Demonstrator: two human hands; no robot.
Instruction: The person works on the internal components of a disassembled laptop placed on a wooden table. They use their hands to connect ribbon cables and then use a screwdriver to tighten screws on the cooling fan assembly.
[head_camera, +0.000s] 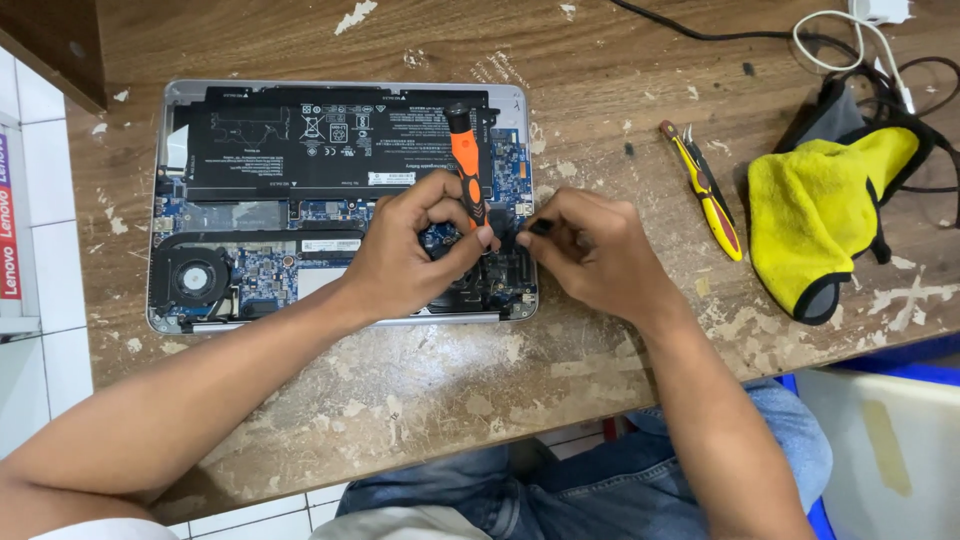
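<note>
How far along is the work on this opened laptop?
Done: the bottom cover is off the laptop, baring the battery and fan. In hand: the left hand holds an orange-and-black screwdriver over the board, and the right hand pinches a small dark part beside it. Left: battery and fan remain seated; the yellow cutters lie untouched.

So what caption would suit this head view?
Left hand holds orange screwdriver over opened laptop; right hand pinches small black part.
</note>
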